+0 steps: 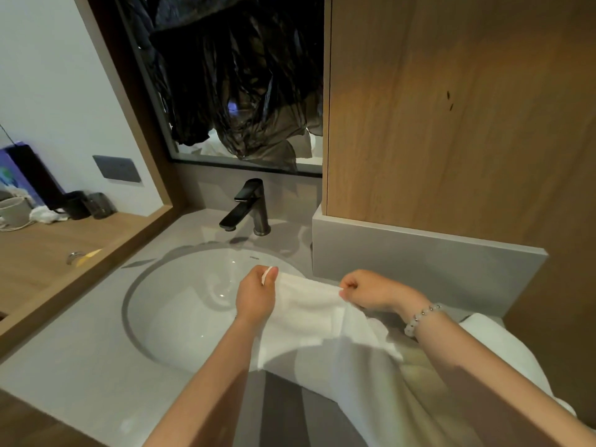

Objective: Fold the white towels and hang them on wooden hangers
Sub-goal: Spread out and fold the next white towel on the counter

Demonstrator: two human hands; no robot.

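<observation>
Two hands hold a white towel (309, 321) up over the sink (180, 304). The left hand (256, 293) pinches one top corner, and the right hand (371, 290) pinches the other top corner. The top edge is pulled straight between them. The rest of the towel hangs down toward the person. A bead bracelet (421, 317) is on the right wrist. A dark tap (250, 208) stands behind the sink.
</observation>
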